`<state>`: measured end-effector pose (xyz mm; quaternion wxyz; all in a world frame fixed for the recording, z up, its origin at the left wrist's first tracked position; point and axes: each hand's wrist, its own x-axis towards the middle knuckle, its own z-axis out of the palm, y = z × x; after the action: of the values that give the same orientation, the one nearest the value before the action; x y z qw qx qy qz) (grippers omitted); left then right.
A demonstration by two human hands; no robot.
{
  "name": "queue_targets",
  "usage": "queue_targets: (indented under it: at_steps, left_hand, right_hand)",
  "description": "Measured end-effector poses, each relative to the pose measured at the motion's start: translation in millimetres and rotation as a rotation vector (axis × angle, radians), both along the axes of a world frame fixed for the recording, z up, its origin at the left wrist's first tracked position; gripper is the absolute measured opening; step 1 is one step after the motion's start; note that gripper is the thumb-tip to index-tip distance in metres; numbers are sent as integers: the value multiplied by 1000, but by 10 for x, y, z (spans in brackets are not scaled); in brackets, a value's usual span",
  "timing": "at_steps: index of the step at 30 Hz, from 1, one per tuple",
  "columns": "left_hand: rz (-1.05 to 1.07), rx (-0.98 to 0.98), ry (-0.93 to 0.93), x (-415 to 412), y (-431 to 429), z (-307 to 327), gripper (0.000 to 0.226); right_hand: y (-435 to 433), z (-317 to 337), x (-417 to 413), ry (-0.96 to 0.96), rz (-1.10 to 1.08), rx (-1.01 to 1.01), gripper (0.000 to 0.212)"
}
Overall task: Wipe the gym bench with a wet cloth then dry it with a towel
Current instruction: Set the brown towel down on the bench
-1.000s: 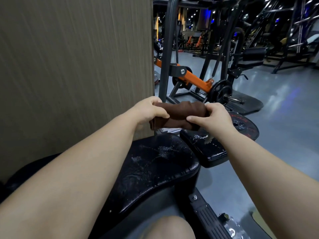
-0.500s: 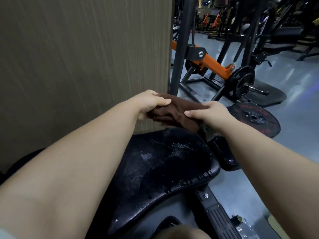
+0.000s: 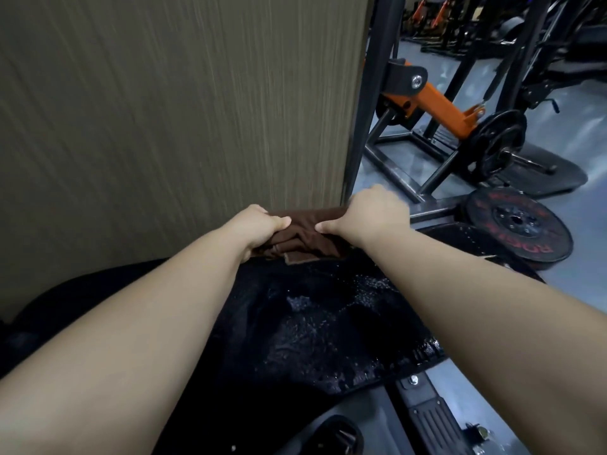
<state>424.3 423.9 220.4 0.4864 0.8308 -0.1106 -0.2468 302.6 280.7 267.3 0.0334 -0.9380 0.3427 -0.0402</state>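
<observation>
Closest to you, btm right, the ribbed metal step (image 3: 433, 418) sits just below the bench pad's near-right edge, w/ grey floor (image 3: 492, 405) beside it. The black bench pad (image 3: 312, 323) is beaded w/ water across the middle and along its right rim.

Left side is tight: the wood-grain wall panel (image 3: 164, 110) runs right alongside the pad, and its corner ends just behind your hands. The right side has open floor.

Both arms are stretched fwd, roughly parallel. Your left hand (image 3: 259, 229) and right hand (image 3: 371, 218) each grip the brown cloth (image 3: 305, 238), fingers curled over it, thumbs pointing at each other. The cloth is bunched btwn them at the pad's far edge; can't tell if it's pressed onto the pad.

Further out there's a red-lettered weight plate (image 3: 519, 224) flat on the floor, then a black upright post (image 3: 371, 93) and an orange lever arm (image 3: 440, 110).
</observation>
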Motion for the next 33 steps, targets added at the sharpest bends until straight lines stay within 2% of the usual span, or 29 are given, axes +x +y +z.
queue_targets:
  at_steps: [3,6,8,11,13,14,15,16,17,18,19,20,21,24,25,27,28,31,33]
  left_hand:
    - [15,177,-60,100,111,-188,69]
    - [-34,477,-149,111,191,-364,70]
    - [-74,714,-207,105,226,-406,71]
    - [-91,928,-383,14,173,-272,67]
    - [-137,851,-561,-119,6,-103,56]
    - [-174,739,-585,-215,-108,-8,49]
    - [-220,557,-506,-324,-225,82,44]
    - [-263,332,-301,-463,-349,171,42]
    - [-284,103,-1,-611,-468,245,45]
    - [-287,-67,286,-752,-566,321,47]
    - [-278,-199,497,-856,-652,372,47]
    - [-254,-314,633,-939,-731,408,42]
    - [-203,-413,689,-1002,-808,426,34]
    - [-46,-666,677,-1180,-1030,465,15]
    - [-63,-692,638,-1241,-1103,465,12]
    - [-143,-634,502,-1413,-1233,467,20]
    - [-178,-580,428,-1499,-1292,454,23]
    - [-265,-450,238,-1721,-1352,487,17]
    - [-274,-386,130,-1784,-1375,494,22]
  right_hand:
    - [51,-127,89,18,40,51,69]
    - [-28,-179,123,-76,74,171,40]
    - [-104,-139,109,-222,55,359,26]
    - [-219,-33,6,-460,-24,725,36]
    - [-297,29,-98,-612,-79,896,47]
    - [-329,45,-147,-706,-109,979,51]
    - [-359,54,-190,-802,-144,1067,55]
    - [-377,70,-242,-890,-179,1155,57]
    - [-392,85,-297,-967,-210,1232,57]
    - [-401,104,-365,-1022,-231,1291,56]
    - [-407,120,-434,-1054,-243,1324,53]
    - [-414,132,-506,-1077,-252,1336,49]
    - [-418,136,-578,-1087,-246,1334,42]
    - [-441,58,-779,-1060,-177,1291,8]
    - [-456,21,-837,-1030,-167,1248,8]
    - [-508,-27,-953,-988,-196,1202,18]
    - [-530,-24,-1017,-995,-222,1245,17]
    - [-601,12,-1230,-1063,-248,1405,7]
    - [-668,-5,-1360,-1017,-239,1342,4]
